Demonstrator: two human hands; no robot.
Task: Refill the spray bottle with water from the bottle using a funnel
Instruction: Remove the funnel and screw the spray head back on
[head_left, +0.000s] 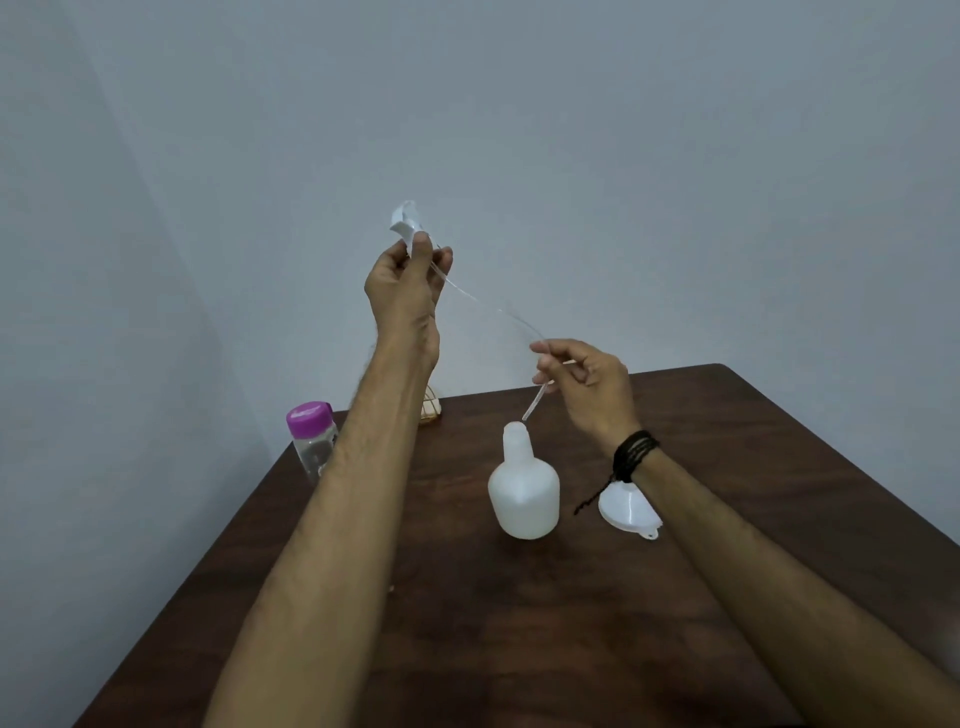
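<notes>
Fingers (415, 249) of left hand (402, 283) pinched on spray head (404, 221) | tube (535, 400) pinched by right hand (587, 387) above spray bottle (523, 491) | funnel (628, 512) laid on table (727, 571)

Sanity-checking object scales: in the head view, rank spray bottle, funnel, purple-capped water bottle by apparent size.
1. spray bottle, clearly largest.
2-3. funnel and purple-capped water bottle: look alike; arms hide part of both, so unranked.

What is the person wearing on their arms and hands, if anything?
Both forearms are bare, with no sleeves reaching into view and no gloves. The left hand and its wrist carry nothing: no watch, ring or band shows. The right hand has a black cord bracelet wound several times round the wrist, with a loose end dangling below it. No rings show on the fingers.
</notes>
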